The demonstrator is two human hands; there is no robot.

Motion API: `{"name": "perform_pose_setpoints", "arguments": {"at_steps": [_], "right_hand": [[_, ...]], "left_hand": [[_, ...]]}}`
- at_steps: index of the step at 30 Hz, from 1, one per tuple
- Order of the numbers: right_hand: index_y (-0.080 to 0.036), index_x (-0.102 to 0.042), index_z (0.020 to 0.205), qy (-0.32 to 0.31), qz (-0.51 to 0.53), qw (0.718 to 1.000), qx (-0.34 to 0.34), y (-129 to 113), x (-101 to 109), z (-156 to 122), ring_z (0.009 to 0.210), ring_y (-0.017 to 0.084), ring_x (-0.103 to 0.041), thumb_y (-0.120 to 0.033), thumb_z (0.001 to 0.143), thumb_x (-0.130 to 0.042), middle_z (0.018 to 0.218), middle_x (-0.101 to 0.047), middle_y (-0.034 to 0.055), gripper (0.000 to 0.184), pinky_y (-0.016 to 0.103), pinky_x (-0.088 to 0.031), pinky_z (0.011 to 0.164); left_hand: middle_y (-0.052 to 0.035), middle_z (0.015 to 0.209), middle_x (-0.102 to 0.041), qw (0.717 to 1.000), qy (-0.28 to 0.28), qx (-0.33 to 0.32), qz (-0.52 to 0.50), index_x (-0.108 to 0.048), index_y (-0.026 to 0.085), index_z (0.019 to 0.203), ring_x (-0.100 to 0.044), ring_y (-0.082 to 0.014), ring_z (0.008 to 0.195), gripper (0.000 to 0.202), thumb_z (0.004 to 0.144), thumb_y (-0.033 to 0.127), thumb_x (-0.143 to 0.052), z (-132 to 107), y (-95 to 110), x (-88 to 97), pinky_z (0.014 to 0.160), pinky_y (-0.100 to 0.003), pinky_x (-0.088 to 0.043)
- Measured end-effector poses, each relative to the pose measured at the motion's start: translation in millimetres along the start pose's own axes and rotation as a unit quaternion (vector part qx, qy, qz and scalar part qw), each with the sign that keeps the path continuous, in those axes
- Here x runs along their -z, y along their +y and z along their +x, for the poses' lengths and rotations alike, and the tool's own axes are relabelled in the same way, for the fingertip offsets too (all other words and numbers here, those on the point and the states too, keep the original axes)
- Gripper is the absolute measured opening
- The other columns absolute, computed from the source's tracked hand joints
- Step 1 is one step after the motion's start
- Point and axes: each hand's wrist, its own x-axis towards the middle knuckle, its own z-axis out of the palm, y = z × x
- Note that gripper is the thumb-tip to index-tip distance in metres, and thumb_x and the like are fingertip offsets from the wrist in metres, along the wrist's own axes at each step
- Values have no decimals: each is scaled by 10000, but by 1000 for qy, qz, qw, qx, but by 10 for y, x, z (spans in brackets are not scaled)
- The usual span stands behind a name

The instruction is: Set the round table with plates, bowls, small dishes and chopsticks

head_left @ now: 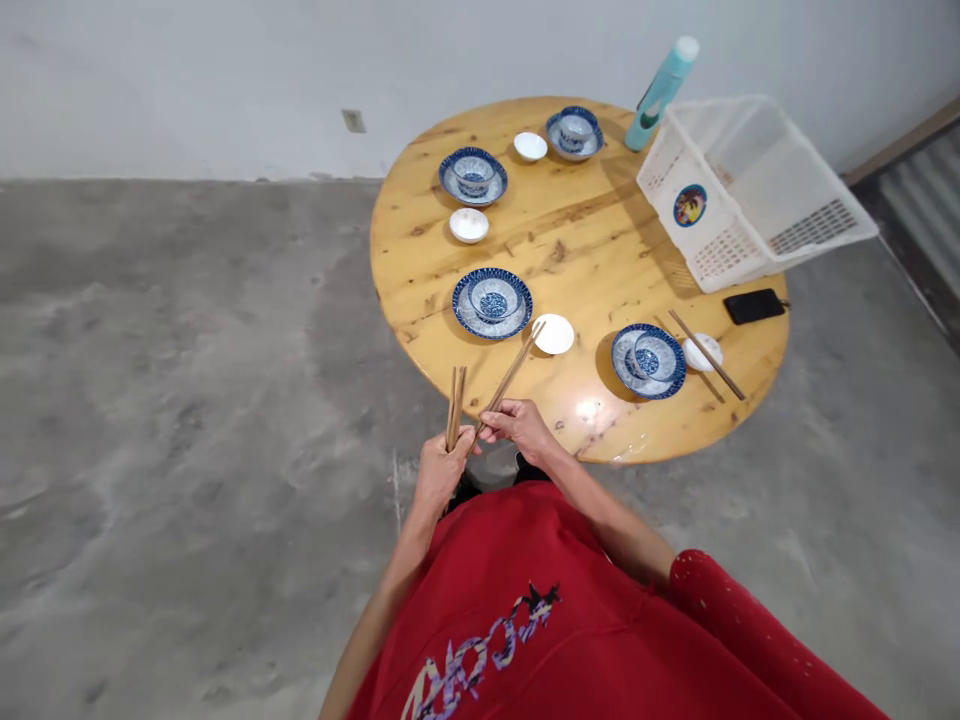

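Note:
My left hand is closed around a bundle of wooden chopsticks, which point away from me at the table's near left edge. Beside it, my right hand grips a pair of chopsticks slanting up and right, their far tips over or against a small white dish; contact is hard to tell. Just beyond is a blue-patterned plate with a matching bowl on it. To the right, more chopsticks lie across another white dish, next to a second bowl on its plate.
On the round wooden table, two further bowl-and-plate sets and white dishes stand toward the back. A white plastic basket, a light-blue bottle and a black phone occupy the right side. A wall rises behind.

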Motion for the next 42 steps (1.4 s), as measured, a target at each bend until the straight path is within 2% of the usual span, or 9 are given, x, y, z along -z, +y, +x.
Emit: {"name": "perform_pose_setpoints", "arguments": {"at_steps": [3, 7, 13, 20, 24, 26, 32, 36, 42], "right_hand": [[-153, -717, 711, 26, 6, 1000, 7, 45, -95, -4, 568, 141, -659, -536, 540, -909, 620, -710, 34, 461, 250, -548, 574], [-153, -710, 704, 54, 12, 998, 6, 74, -124, -16, 566, 143, -655, -541, 544, -912, 619, -709, 36, 466, 255, -550, 577], [-148, -707, 689, 65, 21, 998, -11, 36, -44, 28, 545, 133, -643, -545, 520, -932, 612, -710, 36, 486, 242, -540, 563], [-145, -658, 648, 52, 35, 997, -37, 55, 122, 228, 495, 113, -606, -471, 542, -934, 582, -696, 42, 440, 223, -505, 524], [-144, -651, 646, 51, 37, 998, -21, 30, 293, 338, 514, 116, -613, -438, 584, -914, 591, -692, 40, 399, 234, -515, 550], [-135, -661, 659, 58, 39, 997, -18, -8, 400, 386, 527, 120, -618, -425, 580, -911, 593, -687, 44, 391, 234, -510, 552], [-133, -645, 649, 74, 15, 997, -15, -181, 733, 577, 509, 107, -582, -372, 628, -885, 570, -657, 31, 340, 218, -454, 510], [-134, -635, 652, 80, 15, 997, -3, -255, 896, 731, 499, 97, -558, -336, 654, -857, 557, -637, 19, 300, 208, -427, 496], [-144, -631, 645, 74, 7, 997, -1, -232, 1014, 874, 489, 95, -535, -351, 657, -837, 536, -615, 7, 292, 208, -411, 488]], "left_hand": [[-22, 604, -643, 1000, -25, -6, 14, -751, 151, 787, -382, -81, 450, 357, 772, 507, -721, 62, -20, 114, 445, -213, -272], [-20, 604, -654, 998, -52, -13, 21, -761, 155, 804, -409, -89, 465, 327, 784, 478, -714, 143, -56, 157, 464, -215, -294], [-18, 607, -654, 995, -81, -9, 49, -760, 154, 801, -452, -100, 490, 321, 809, 462, -672, 269, -37, 95, 485, -216, -307], [-12, 647, -660, 988, -119, 10, 101, -736, 152, 778, -410, -84, 473, 320, 821, 456, -645, 397, 6, 40, 491, -225, -297], [-4, 582, -595, 982, -162, 9, 99, -681, 150, 650, -356, -73, 457, 397, 814, 510, -648, 567, -36, -86, 479, -228, -259], [-6, 574, -580, 980, -176, 3, 94, -670, 146, 643, -348, -73, 459, 423, 814, 532, -647, 674, -59, -187, 472, -228, -245], [-52, 687, -665, 975, -209, 20, 73, -695, 119, 765, -343, -64, 454, 461, 798, 577, -654, 924, -55, -501, 456, -231, -243], [-34, 662, -662, 976, -206, 44, 62, -714, 108, 916, -343, -71, 447, 460, 779, 545, -666, 1029, -22, -640, 453, -231, -245], [-20, 629, -640, 976, -198, 47, 72, -713, 112, 882, -356, -78, 456, 382, 794, 476, -641, 1164, -54, -755, 461, -230, -239]]}}
